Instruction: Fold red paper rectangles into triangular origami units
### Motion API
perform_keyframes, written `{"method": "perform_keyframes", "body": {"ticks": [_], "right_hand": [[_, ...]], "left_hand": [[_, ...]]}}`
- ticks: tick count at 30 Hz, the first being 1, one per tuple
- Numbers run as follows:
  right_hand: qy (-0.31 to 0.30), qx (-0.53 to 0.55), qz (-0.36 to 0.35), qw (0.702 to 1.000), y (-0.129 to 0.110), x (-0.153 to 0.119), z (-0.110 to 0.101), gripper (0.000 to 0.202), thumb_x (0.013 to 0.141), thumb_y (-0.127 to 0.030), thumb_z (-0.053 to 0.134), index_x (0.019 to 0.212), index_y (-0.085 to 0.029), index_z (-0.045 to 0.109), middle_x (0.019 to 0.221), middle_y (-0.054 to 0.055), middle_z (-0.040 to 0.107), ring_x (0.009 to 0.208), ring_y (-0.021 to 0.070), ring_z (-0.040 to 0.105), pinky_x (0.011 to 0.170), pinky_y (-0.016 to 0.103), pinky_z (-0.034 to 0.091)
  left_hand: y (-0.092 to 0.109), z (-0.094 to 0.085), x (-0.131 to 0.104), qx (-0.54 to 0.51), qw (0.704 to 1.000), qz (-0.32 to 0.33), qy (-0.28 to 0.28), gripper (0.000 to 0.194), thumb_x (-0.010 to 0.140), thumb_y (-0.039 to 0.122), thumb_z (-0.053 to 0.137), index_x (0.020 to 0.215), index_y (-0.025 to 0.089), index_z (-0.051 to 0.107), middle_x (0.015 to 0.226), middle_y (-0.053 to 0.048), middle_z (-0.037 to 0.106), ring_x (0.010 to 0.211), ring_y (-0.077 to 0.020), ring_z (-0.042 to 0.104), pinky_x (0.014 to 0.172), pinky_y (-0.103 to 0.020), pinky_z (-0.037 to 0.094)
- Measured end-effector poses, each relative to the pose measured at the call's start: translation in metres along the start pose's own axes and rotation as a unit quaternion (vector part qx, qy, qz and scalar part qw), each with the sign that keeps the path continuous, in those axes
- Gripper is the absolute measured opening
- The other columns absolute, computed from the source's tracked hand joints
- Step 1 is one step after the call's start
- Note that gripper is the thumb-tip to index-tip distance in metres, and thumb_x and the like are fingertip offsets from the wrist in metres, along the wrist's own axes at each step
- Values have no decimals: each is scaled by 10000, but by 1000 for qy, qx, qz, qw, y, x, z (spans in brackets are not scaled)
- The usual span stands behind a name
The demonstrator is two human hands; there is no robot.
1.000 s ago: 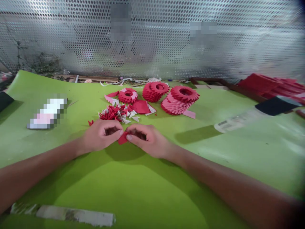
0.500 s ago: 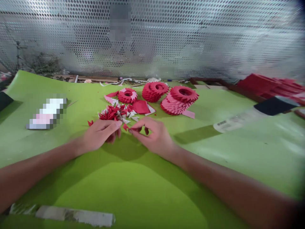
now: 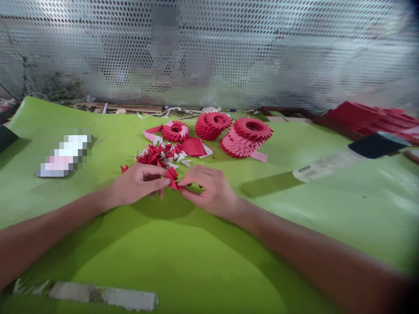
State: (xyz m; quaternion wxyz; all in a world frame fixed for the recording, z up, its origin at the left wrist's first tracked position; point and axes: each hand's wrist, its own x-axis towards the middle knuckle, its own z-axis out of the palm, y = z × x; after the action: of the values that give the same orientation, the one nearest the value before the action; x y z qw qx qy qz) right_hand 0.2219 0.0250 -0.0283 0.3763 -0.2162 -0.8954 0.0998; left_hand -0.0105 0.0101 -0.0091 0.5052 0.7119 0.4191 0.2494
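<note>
Over green tabletop [image 3: 183, 261], pinching red paper [image 3: 173, 179] with left hand [image 3: 134, 185] and right hand [image 3: 211, 189]; near folded pieces [image 3: 153, 155] at 11 o'clock.

Fingertips of the left hand [image 3: 132, 185] and right hand [image 3: 211, 187] partly cover the red paper piece [image 3: 172, 174]. Pixelation hides the flat object [image 3: 65, 152] at left. The left edge cuts off the dark object [image 3: 7, 138]; the tube label's [image 3: 306, 171] print is illegible.

On our table [image 3: 203, 261], the paper pile [image 3: 153, 155] is our landmark — phone [image 3: 65, 155] to its left, small ring [image 3: 176, 130] behind, bottle [image 3: 327, 163] well to its right — and tape strip [image 3: 104, 295] before it.
</note>
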Motion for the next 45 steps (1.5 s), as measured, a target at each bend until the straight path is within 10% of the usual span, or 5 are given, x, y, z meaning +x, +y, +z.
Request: {"method": "perform_keyframes", "body": {"ticks": [45], "right_hand": [[-91,270,105,953,14,0,4,154,884,-193,751,1019,-257,788,936,6,794,774,121,720,717,262,595]], "left_hand": [[-3,-5,2,-90,995,-30,32,146,820,311,688,883,191,741,881,-18,725,658,-111,610,667,-261,477]]}}
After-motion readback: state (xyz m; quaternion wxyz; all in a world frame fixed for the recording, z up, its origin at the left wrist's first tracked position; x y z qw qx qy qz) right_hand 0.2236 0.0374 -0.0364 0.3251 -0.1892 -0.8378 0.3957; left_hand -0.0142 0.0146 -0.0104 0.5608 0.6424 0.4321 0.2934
